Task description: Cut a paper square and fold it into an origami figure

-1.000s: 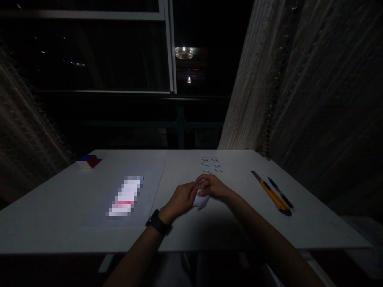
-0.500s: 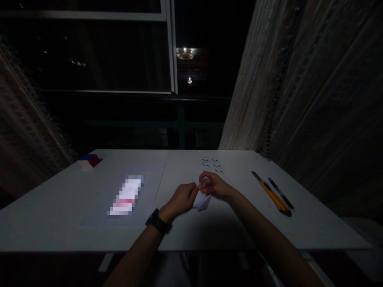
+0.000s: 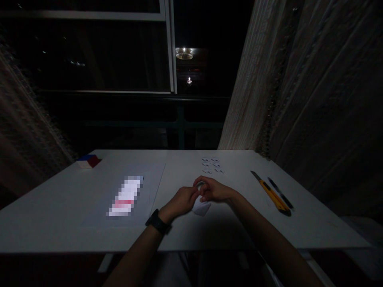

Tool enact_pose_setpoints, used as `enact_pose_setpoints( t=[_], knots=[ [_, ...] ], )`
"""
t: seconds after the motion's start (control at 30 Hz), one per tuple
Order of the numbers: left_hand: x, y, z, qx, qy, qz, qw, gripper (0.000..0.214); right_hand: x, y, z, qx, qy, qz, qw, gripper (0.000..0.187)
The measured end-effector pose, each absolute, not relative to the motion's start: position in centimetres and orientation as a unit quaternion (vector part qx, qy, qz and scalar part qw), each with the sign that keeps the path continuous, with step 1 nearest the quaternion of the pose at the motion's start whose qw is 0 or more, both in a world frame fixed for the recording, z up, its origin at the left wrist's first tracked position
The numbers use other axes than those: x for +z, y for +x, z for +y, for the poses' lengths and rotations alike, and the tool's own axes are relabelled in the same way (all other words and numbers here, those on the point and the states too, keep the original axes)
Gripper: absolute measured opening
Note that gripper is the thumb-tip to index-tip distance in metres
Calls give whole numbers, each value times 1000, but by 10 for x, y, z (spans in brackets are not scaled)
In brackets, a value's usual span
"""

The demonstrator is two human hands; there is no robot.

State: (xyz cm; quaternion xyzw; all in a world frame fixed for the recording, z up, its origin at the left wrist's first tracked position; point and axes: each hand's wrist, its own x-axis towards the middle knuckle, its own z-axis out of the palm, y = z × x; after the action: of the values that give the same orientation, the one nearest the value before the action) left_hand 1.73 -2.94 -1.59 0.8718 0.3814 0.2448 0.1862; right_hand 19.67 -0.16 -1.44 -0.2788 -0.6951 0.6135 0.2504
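Note:
A small folded piece of white paper (image 3: 201,208) is held just above the table, close to its front middle. My left hand (image 3: 184,200), with a black watch on its wrist, pinches the paper's left upper edge. From the other side my right hand (image 3: 212,189) grips it with curled fingers, thumb and fingertips meeting those of the left. The fingers cover the top of the paper, so its full shape is hidden. Beyond the hands lie several small paper pieces with dark marks (image 3: 212,165), set out in rows.
On the right lie a yellow box cutter (image 3: 273,196), blade out, and a dark pen (image 3: 280,193). A lit phone (image 3: 125,196), its screen blurred, rests on white sheets (image 3: 156,181) at left. A blue, red and white cube (image 3: 89,161) sits at the far left of the white table (image 3: 54,223).
My right hand has shifted slightly down and left, closer against the left hand. The folded paper has turned a little, showing a broader face below the fingers.

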Motion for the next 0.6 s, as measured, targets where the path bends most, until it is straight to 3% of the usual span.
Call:
enact_pose_setpoints(
  t=[0.2,0.6],
  knots=[
    [-17,17,-30,238,876,382,173,30,-14,198,-2,621,-261,-702,231,49],
    [-19,16,-28,200,886,390,152,35,-14,196,-3,625,-264,-702,214,57]
  ],
)
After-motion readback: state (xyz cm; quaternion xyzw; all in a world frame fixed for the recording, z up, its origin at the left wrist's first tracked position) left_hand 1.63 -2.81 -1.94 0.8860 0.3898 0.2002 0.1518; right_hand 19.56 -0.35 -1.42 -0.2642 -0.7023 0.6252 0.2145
